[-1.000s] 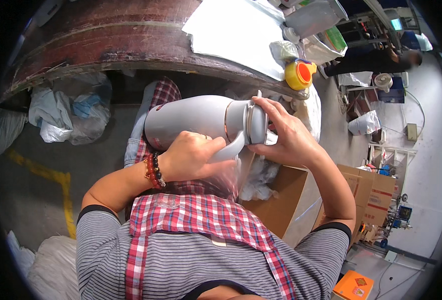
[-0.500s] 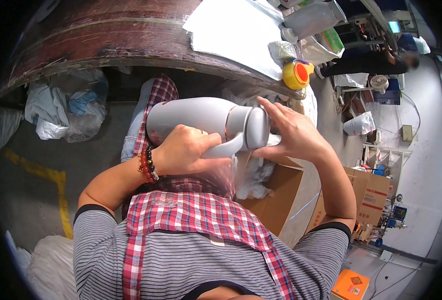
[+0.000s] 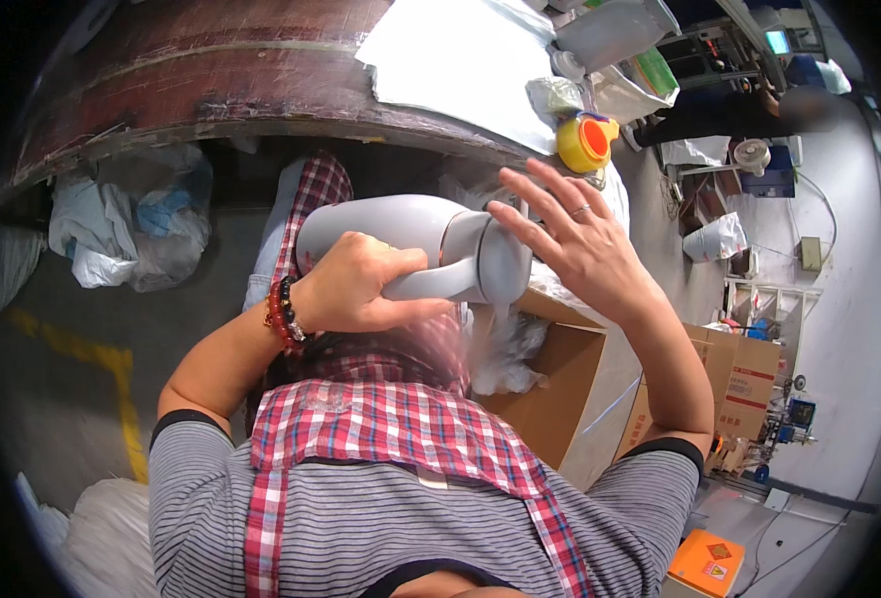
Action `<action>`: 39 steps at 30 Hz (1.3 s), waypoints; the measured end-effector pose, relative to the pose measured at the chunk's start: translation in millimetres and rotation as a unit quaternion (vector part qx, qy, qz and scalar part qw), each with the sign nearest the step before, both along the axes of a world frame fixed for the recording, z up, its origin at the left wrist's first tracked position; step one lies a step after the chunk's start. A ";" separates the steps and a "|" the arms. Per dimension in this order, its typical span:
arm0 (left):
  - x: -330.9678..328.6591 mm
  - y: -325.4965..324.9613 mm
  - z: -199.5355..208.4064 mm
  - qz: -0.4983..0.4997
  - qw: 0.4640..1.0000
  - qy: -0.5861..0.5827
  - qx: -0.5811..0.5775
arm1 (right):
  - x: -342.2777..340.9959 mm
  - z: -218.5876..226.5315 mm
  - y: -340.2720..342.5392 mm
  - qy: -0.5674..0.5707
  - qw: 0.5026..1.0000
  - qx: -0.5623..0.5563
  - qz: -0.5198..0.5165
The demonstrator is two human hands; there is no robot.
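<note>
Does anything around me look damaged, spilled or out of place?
The table stands out: its reddish-brown top is scratched and its front edge looks worn and rough, like damage. The grey jug is on its side, but your left hand has it by the handle. I see no spill.

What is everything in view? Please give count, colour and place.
Jug: 1, grey, centre
Table: 1, brown, upper left
Paper: several sheets, white, on table
Container: 1, grey, right of paper
Round thing: 1, yellow-orange, table edge
Plastic bags: several, whitish, under table
Open box: 1, brown, right of lap
Other boxes: several, brown, right
Flat thing: 1, orange, lower right
Other person: 1, dark clothes, upper right
Floor line: 1, yellow, left
Background equipment: cannot count, mixed, right
Apron: 1, red checked, on person
Left hand: 1, bare, on jug's handle
Right hand: 1, bare, by jug's top
</note>
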State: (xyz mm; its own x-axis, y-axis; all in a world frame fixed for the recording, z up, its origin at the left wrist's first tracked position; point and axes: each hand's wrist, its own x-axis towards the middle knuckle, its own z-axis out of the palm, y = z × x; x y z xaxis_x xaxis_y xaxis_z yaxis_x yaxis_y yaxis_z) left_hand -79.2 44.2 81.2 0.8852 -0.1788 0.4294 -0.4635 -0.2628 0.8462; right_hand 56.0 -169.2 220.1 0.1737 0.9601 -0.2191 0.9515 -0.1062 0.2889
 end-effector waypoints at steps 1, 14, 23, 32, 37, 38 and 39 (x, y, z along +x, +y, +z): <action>0.4 2.3 0.4 -0.013 1.000 0.007 -0.008 | 2.8 -6.8 -6.1 -0.010 1.000 -0.001 0.005; 24.5 27.5 7.1 -0.193 0.969 0.122 -0.091 | -14.4 -7.2 -26.2 0.007 0.982 -0.012 0.191; 15.9 -6.2 4.4 -0.009 0.997 0.069 0.027 | 25.4 -35.9 1.3 0.194 0.964 0.178 -0.036; 52.8 37.2 36.2 0.137 0.924 0.237 -0.268 | 158.1 -98.4 48.7 0.495 0.741 0.414 -0.187; 62.9 56.5 40.7 0.089 0.874 0.294 -0.376 | 202.9 -179.3 85.4 0.323 0.825 0.419 -0.197; 66.1 56.8 41.3 0.103 0.866 0.299 -0.387 | 204.6 -194.5 92.1 0.210 0.873 0.386 -0.211; 70.4 55.7 43.3 0.113 0.859 0.303 -0.396 | 209.8 -203.8 94.3 0.205 0.875 0.384 -0.213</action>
